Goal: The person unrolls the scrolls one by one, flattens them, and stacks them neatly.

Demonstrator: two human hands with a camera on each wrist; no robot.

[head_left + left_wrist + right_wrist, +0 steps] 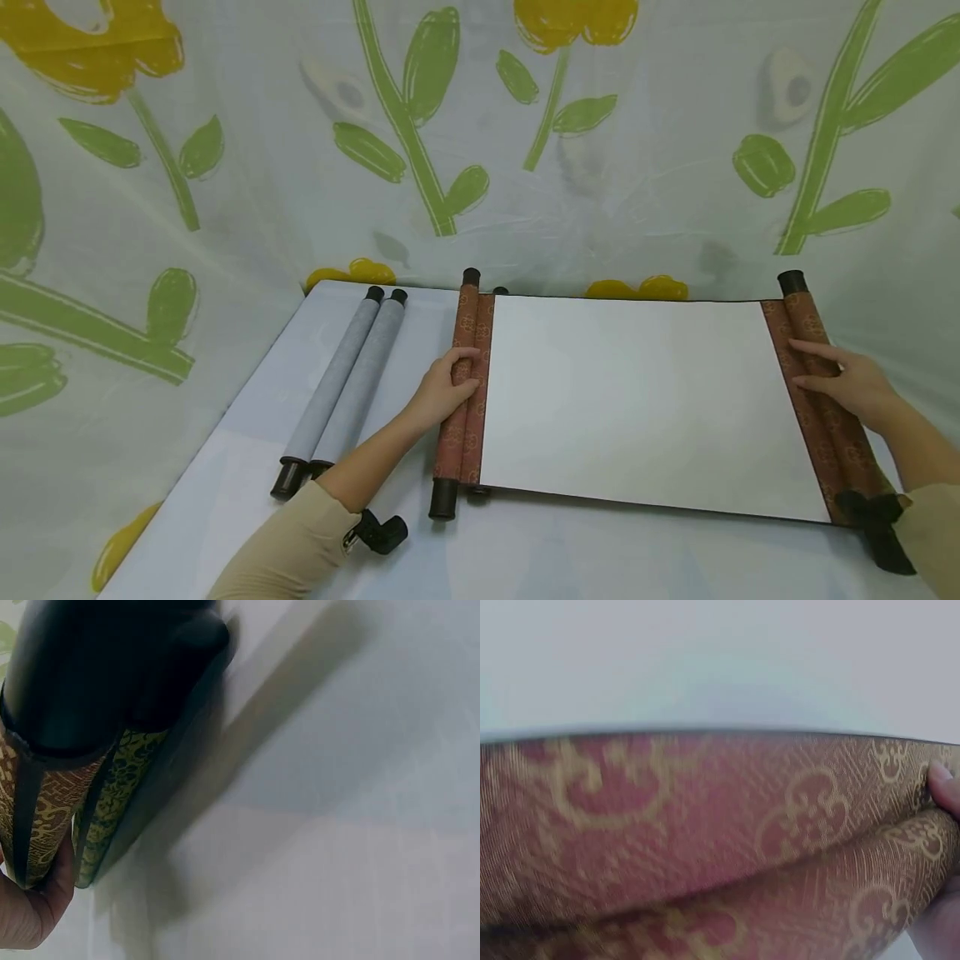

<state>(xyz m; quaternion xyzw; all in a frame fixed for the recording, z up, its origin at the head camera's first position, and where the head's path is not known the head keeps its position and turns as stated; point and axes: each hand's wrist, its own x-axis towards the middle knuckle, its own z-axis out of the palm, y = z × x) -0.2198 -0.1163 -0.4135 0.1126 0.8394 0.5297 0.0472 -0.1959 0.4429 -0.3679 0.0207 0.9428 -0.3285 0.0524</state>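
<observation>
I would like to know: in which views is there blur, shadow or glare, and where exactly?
Left wrist: the near black end cap looks blurred, and long, soft-edged shadows fall on the pale surface; right wrist: the patterned red border is softer at left, crisper toward the right; head: the white sheet shows no strong glare.

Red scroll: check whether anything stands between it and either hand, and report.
Nothing visible stands in the way. The left hand grips the red scroll at its left roller, and the right hand holds its right roller. The grey rolls lie left of the scroll, not between.
</observation>
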